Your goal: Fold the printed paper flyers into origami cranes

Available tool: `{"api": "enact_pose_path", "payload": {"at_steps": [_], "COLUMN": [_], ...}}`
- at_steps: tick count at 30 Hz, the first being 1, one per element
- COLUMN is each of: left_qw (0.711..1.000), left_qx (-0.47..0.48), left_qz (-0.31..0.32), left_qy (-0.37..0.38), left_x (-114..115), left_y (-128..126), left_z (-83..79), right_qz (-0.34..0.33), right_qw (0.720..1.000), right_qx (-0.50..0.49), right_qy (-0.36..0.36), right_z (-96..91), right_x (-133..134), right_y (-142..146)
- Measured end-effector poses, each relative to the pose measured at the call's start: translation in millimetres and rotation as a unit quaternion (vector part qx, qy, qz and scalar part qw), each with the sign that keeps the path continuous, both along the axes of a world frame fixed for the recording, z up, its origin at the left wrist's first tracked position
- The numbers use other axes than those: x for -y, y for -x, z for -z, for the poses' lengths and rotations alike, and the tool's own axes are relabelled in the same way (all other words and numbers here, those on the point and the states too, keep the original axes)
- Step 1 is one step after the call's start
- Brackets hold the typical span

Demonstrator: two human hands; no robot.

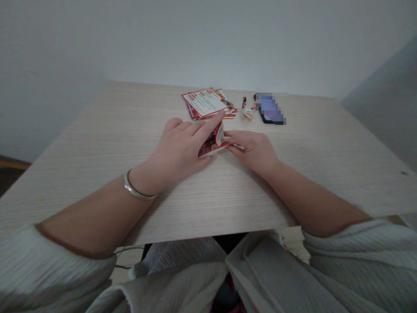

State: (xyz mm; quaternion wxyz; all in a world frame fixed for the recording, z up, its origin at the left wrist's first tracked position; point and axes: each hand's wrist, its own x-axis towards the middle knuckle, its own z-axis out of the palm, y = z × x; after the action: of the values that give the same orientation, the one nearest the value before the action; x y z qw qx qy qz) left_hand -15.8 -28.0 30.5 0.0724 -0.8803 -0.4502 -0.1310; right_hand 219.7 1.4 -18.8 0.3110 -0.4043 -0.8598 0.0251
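A printed red-and-white paper card (pixel 211 144) lies low over the table between my hands, its right part curled upward. My left hand (pixel 184 145) rests across it from the left, the thumb along the near edge and the forefinger stretched past the top; the palm hides much of the paper. From the right, my right hand (pixel 254 148) pinches the card's right edge between thumb and fingers. Just beyond my left hand lies a stack of printed cards (pixel 205 103), the top one white with a red border.
Right of the stack sits a small folded paper piece (pixel 247 111). A phone (pixel 272 111) with a blurred screen lies beside it. The pale wood table (pixel 208 208) ends close to my lap, and a wall (pixel 208 43) rises behind its far edge.
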Motion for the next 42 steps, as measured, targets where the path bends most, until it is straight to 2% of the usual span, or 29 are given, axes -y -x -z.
{"api": "enact_pose_path", "payload": {"at_steps": [4,10,15,20,25,30,32,37,42], "left_qw": [0.999,0.996,0.996,0.994,0.997,0.993,0.993,0.993,0.992], "left_qx": [0.027,0.08,0.052,0.075,0.023,0.081,0.077,0.026,0.002], "left_qz": [-0.011,0.03,0.003,0.015,-0.01,0.008,0.011,-0.058,-0.074], "left_qy": [0.015,0.017,0.078,0.072,0.078,0.084,0.09,0.103,0.103], "left_x": [-5.0,-10.9,-11.2,-9.9,-9.0,-17.7,-21.4,-24.5,-24.3], "left_y": [0.6,1.8,2.7,3.5,4.2,10.9,13.5,13.5,10.5], "left_z": [5.5,13.0,9.0,6.1,3.6,10.0,13.6,20.4,25.6], "right_qz": [0.002,-0.02,-0.037,-0.05,-0.066,-0.043,-0.034,-0.081,-0.088], "right_qw": [1.0,0.999,0.997,0.996,0.995,0.994,0.992,0.982,0.982], "right_qx": [-0.015,0.014,0.069,0.08,0.076,0.096,0.119,0.167,0.167], "right_qy": [-0.013,-0.022,0.005,0.001,-0.014,-0.032,-0.03,-0.019,-0.017], "right_z": [0.1,-0.9,-5.5,-7.0,-5.7,-7.8,-9.5,-12.6,-12.9], "right_x": [0.0,4.6,9.1,9.5,9.3,9.2,8.3,3.8,1.8], "right_y": [-0.8,-0.2,0.9,-1.1,-3.4,-7.9,-11.4,-16.5,-12.7]}}
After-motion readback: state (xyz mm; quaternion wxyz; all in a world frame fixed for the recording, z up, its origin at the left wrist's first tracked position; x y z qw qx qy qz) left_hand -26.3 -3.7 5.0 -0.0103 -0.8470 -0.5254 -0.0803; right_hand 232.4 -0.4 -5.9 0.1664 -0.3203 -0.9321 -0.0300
